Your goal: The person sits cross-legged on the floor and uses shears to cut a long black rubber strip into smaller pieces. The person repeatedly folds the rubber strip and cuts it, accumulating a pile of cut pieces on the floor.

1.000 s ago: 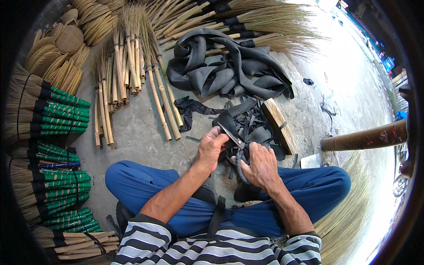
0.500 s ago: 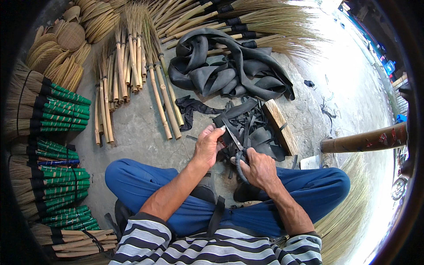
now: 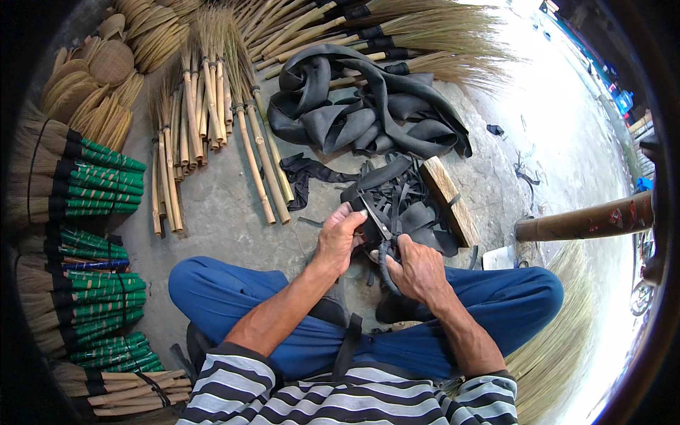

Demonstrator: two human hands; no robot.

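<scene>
- Left hand (image 3: pixel 338 237): thumb and fingers pinched closed on a dark, matte rubber piece (image 3: pixel 356 202) – flat, flexible, poking out past the fingertips.
- Right hand (image 3: pixel 416 265): fingers curled around the scissors (image 3: pixel 379 221); handle loop has a thick, dark, ridged wrap.
- Scissors: slim metal blades, pointing up-left from the right hand, tips at the left thumb and the rubber. Can't tell how far apart the blades are.
- Just beyond the grip: scrap pile (image 3: pixel 418 219), thin black strips mixed with wider curved offcuts.
- Right of the pile: wood block (image 3: pixel 451 203), squared, rough-grained, pale.
- Farther out, past the pile: rubber sheeting (image 3: pixel 340 131), smooth, wide bands, looped and folded over itself.
- Up-left of the grip: bamboo-handled brooms (image 3: pixel 258 159) – jointed round sticks, bristly heads.
- Well left: green-wrapped brooms (image 3: pixel 106 195), bundled, glossy banding on the handles.
- Right of the grip: brown pole (image 3: pixel 588 223), round, smooth, patchy red marks.
</scene>
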